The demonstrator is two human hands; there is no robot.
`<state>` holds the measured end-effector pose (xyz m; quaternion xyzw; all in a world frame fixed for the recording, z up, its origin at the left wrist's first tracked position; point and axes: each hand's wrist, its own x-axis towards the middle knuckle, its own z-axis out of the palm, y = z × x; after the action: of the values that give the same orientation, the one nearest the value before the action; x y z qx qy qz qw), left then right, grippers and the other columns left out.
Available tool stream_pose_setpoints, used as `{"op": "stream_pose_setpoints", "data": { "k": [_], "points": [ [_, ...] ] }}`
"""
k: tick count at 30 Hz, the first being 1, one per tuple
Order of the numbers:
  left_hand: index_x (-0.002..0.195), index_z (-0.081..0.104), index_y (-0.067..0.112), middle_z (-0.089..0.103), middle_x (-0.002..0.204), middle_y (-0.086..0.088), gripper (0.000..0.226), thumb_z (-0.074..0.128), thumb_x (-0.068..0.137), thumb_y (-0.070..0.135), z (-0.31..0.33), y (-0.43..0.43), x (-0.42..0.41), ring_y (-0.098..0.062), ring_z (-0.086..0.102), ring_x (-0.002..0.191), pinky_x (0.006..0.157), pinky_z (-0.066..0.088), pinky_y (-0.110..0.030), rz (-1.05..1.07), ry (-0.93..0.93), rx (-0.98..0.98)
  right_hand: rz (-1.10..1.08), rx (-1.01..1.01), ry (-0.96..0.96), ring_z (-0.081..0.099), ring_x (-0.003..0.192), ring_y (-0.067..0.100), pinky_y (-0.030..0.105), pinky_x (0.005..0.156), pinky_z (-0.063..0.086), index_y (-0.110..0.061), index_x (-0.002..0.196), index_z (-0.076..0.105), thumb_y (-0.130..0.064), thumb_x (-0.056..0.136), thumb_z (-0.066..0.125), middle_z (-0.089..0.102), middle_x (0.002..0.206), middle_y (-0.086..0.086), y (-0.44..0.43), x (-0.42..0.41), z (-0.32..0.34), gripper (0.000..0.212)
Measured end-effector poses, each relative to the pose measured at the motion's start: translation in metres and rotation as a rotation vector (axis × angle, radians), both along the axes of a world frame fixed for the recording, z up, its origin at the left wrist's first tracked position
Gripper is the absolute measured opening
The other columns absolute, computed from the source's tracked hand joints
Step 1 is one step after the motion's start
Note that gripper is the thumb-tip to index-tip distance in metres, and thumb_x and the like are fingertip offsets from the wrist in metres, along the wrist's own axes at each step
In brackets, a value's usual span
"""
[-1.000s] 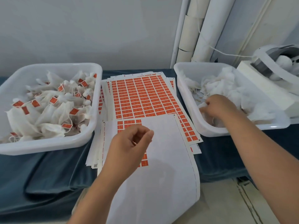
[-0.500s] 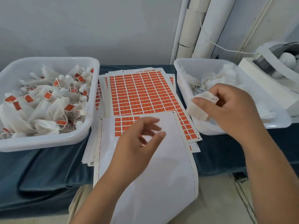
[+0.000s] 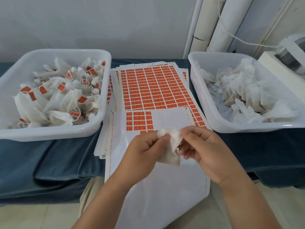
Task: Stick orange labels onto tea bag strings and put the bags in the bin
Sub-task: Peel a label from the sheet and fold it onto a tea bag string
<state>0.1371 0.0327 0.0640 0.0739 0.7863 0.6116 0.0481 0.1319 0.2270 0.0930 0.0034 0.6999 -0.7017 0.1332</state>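
Note:
A white tea bag (image 3: 171, 146) hangs between both hands above the label sheets. My left hand (image 3: 143, 152) pinches its top left corner, and my right hand (image 3: 203, 149) pinches its top right. Under them lies a mostly peeled backing sheet (image 3: 165, 179) with a small block of orange labels (image 3: 138, 120). A full sheet of orange labels (image 3: 153, 86) lies behind it. The left white bin (image 3: 49, 131) holds several tea bags with orange labels. The right white bin (image 3: 204, 103) holds several unlabelled tea bags (image 3: 247, 90).
Both bins and the stacked sheets rest on a dark blue cloth (image 3: 49, 162) over the table. White pipes (image 3: 214, 23) stand at the back right against the wall. A white machine (image 3: 287, 58) with a cable sits at the far right.
My right hand has carried a tea bag from the right bin to the middle. My left hand has risen and taken hold of the bag's other corner.

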Motion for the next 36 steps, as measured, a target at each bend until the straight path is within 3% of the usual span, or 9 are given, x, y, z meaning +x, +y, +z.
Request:
{"op": "stream_pose_setpoints", "data": {
  "k": [5,9,12,14,17,23,28,33,36],
  "points": [
    [0.101,0.073,0.052,0.073,0.101,0.021,0.032,0.048,0.111,0.034,-0.01,0.0,0.013,0.0,0.065,0.099,0.084,0.047,-0.007,0.075,-0.079,0.077,-0.115,0.269,0.178,0.071,0.068,0.013,0.017,0.064,0.055,-0.035,0.085,0.076,-0.053,0.094,0.062,0.077,0.081,-0.004,-0.006,0.006,-0.012,0.024],
    [0.097,0.073,0.039,0.072,0.095,0.012,0.022,0.055,0.104,0.05,-0.018,-0.001,0.019,-0.004,0.065,0.091,0.08,0.051,-0.012,0.069,-0.131,0.09,-0.224,0.226,0.226,0.069,0.068,0.012,0.017,0.066,0.056,-0.036,0.088,0.079,-0.041,0.1,0.064,0.075,0.079,-0.004,-0.011,0.01,-0.022,0.021],
    [0.102,0.072,0.049,0.073,0.104,0.022,0.025,0.068,0.089,0.069,-0.014,0.004,0.02,0.0,0.067,0.103,0.084,0.052,-0.009,0.012,-0.092,0.071,-0.183,0.221,0.215,0.065,0.065,0.008,0.014,0.069,0.054,-0.036,0.091,0.08,-0.046,0.1,0.064,0.07,0.072,-0.008,-0.018,0.015,-0.026,0.02],
    [0.104,0.074,0.053,0.074,0.108,0.029,0.022,0.068,0.087,0.066,-0.012,0.009,0.019,0.003,0.067,0.107,0.086,0.048,-0.005,0.008,-0.029,0.064,-0.149,0.206,0.196,0.058,0.062,0.006,0.014,0.069,0.054,-0.034,0.096,0.08,-0.052,0.097,0.064,0.065,0.068,-0.009,-0.022,0.016,-0.028,0.024],
    [0.093,0.073,0.042,0.071,0.089,0.023,0.021,0.058,0.091,0.057,-0.013,0.012,0.02,-0.002,0.066,0.089,0.078,0.048,-0.009,0.076,0.01,0.063,-0.179,0.104,0.114,0.053,0.066,0.009,0.023,0.069,0.054,-0.03,0.102,0.08,-0.06,0.092,0.064,0.059,0.07,-0.004,-0.024,0.017,-0.029,0.036],
    [0.095,0.068,0.039,0.071,0.097,0.023,0.036,0.043,0.094,0.065,-0.018,0.009,0.026,-0.002,0.067,0.098,0.082,0.052,-0.02,0.025,-0.031,-0.046,-0.367,-0.403,0.063,0.052,0.071,0.012,0.029,0.079,0.047,-0.022,0.088,0.077,-0.041,0.094,0.063,0.055,0.076,0.001,-0.03,0.018,-0.03,0.024],
    [0.09,0.069,0.038,0.071,0.093,0.021,0.046,0.037,0.097,0.07,-0.02,0.011,0.031,-0.003,0.067,0.097,0.085,0.052,-0.023,0.034,-0.041,-0.086,-0.26,-0.514,0.107,0.07,0.108,0.021,0.036,0.099,0.056,-0.024,0.1,0.077,-0.04,0.098,0.062,0.073,0.107,0.004,-0.035,0.019,-0.029,0.022],
    [0.105,0.072,0.038,0.069,0.106,0.024,0.041,0.037,0.106,0.06,-0.021,-0.002,0.022,-0.002,0.064,0.104,0.086,0.048,-0.017,0.0,0.07,-0.294,-0.345,-0.666,0.072,0.07,0.097,0.015,0.034,0.092,0.054,-0.026,0.092,0.076,-0.039,0.106,0.051,0.072,0.096,-0.002,-0.041,0.018,-0.028,0.031],
    [0.122,0.069,0.03,0.067,0.124,0.015,0.048,0.032,0.105,0.056,-0.022,-0.024,0.004,-0.007,0.062,0.118,0.104,0.05,-0.032,0.183,0.068,-0.332,-0.367,-0.642,0.127,0.052,0.068,0.014,0.027,0.078,0.054,-0.025,0.088,0.067,-0.039,0.109,0.05,0.048,0.07,-0.004,-0.037,0.012,-0.031,0.031]
  ]
}}
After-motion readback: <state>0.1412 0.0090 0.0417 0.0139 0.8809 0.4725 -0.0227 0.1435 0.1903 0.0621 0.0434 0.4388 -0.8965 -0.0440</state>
